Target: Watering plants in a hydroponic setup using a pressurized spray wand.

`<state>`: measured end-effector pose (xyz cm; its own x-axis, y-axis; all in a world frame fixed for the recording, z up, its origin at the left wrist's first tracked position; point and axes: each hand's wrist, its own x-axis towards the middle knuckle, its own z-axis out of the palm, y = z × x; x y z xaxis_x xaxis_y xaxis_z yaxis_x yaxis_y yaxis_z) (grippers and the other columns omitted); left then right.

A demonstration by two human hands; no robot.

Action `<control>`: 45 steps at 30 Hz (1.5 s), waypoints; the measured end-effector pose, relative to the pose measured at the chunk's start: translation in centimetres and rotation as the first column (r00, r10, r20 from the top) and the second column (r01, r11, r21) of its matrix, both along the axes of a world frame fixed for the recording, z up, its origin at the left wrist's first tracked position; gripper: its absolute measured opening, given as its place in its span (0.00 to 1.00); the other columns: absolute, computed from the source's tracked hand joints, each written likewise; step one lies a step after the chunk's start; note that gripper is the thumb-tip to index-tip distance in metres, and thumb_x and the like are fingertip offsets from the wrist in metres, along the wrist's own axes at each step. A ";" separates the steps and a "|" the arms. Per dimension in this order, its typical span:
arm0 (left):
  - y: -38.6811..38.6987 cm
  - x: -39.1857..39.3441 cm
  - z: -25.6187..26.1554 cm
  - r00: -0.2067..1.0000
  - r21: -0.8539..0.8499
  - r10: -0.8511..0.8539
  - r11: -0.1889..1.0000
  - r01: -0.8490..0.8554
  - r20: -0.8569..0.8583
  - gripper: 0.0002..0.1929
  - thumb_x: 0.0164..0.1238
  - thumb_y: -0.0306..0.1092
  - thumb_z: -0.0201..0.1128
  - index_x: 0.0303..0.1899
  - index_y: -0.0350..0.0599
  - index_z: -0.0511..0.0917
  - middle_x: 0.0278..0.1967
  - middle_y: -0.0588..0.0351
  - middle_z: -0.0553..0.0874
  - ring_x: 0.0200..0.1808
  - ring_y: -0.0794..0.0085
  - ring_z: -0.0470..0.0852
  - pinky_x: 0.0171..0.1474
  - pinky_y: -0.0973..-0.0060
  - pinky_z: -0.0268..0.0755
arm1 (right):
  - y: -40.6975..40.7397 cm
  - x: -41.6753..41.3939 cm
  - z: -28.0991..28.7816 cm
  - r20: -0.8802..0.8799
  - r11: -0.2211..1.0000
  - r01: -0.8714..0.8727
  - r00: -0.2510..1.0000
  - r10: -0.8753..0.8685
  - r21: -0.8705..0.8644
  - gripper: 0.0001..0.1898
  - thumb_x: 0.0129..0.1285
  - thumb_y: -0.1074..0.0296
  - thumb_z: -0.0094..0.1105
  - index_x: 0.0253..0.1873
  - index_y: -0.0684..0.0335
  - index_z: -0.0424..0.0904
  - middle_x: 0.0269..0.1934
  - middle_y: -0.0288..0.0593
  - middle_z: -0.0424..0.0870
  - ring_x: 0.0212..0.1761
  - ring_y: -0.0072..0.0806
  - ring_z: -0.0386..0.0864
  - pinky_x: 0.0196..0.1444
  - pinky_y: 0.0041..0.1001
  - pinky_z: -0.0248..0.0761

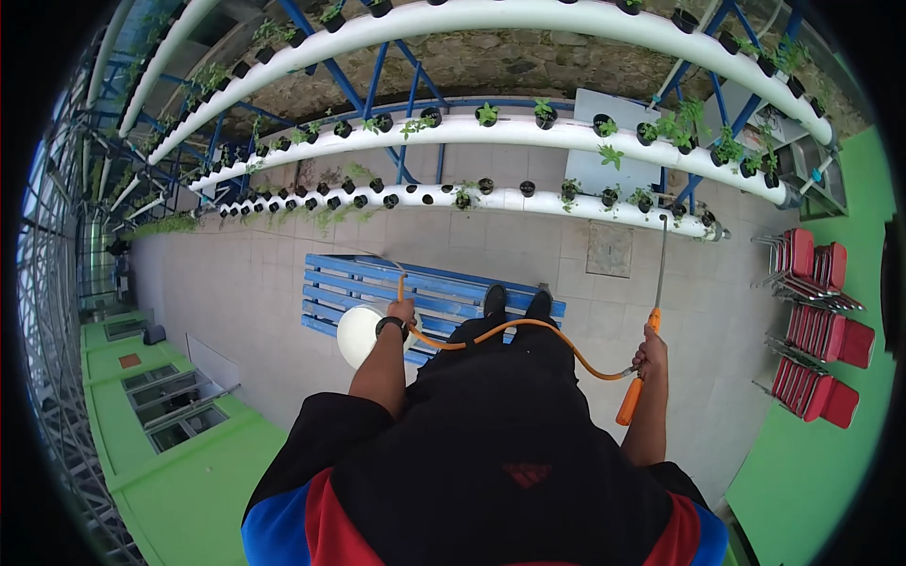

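Observation:
My right hand (651, 351) is wrapped around the orange handle of a sprayer wand (660, 272). Its thin metal lance points away from me, and the bent tip appears over a hole near the right end of the lowest white pipe (506, 199); whether they touch I cannot tell. An orange hose (520, 323) runs from the wand across my front to my left hand (401, 311), which grips it. Beyond that hand a thinner line trails off to the left. Below my left forearm is a white round container (357, 336), partly hidden.
I stand on a blue slatted bench (340, 283) above a tiled floor (226, 283). Upper white pipes (509, 131) with potted plants (545, 110) rest on a blue metal frame (417, 85). Stacked red folding chairs (814, 329) line the right wall (800, 467). A metal sink (817, 177) lies behind.

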<state>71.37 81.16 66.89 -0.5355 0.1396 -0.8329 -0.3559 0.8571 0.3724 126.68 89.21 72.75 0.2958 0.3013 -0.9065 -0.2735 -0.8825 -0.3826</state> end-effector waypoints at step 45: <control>-4.9 0.1 -3.2 0.985 0.003 0.134 0.991 -0.134 -0.109 0.14 0.63 0.39 0.57 0.32 0.34 0.75 0.21 0.53 0.77 0.18 0.66 0.76 0.26 0.67 0.72 | 3.7 -11.0 -0.5 0.657 0.196 -0.966 0.259 0.708 0.170 0.21 0.63 0.47 0.54 0.40 0.64 0.79 0.27 0.53 0.80 0.31 0.45 0.80 0.35 0.36 0.70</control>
